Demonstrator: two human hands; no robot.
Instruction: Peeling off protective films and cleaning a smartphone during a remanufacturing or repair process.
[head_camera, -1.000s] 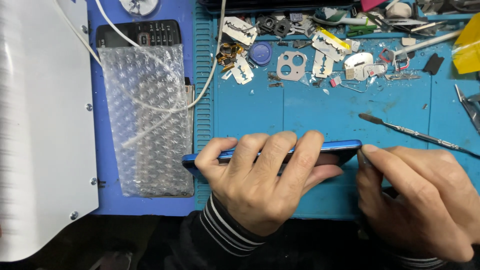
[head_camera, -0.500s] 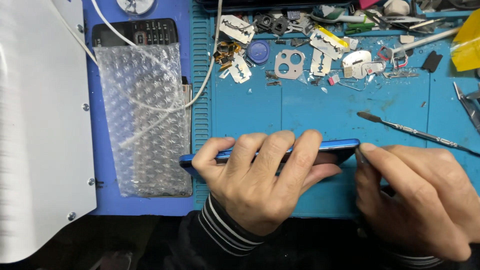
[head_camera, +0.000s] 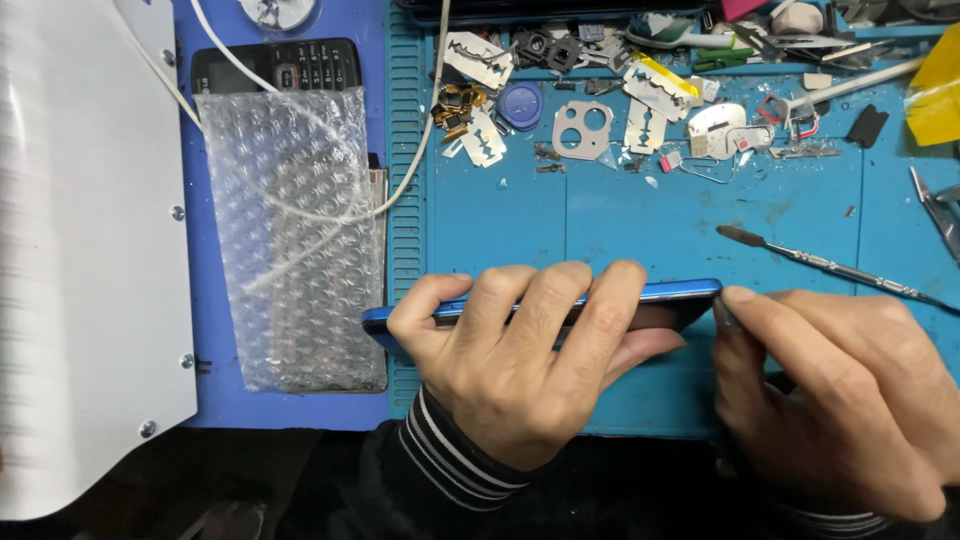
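Blue phone (head_camera: 690, 292), one, held on edge at lower centre of frame above the teal worktop mat (head_camera: 640, 225). Left hand (head_camera: 520, 365) fingers wrapped closed around it. Right hand (head_camera: 840, 390) fingers pinched at its right end. One metal spudger (head_camera: 830, 265) lies just above; one bubble-wrap bag (head_camera: 295, 235) at left.

Bare left hand (head_camera: 520, 370) and right hand (head_camera: 840, 390), dark sleeves with white-striped ribbed cuffs (head_camera: 455, 460)

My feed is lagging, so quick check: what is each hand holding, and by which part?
Left hand grips the blue phone on edge, fingers over its long top side. Right hand pinches at the phone's right end corner; anything in it is hidden.
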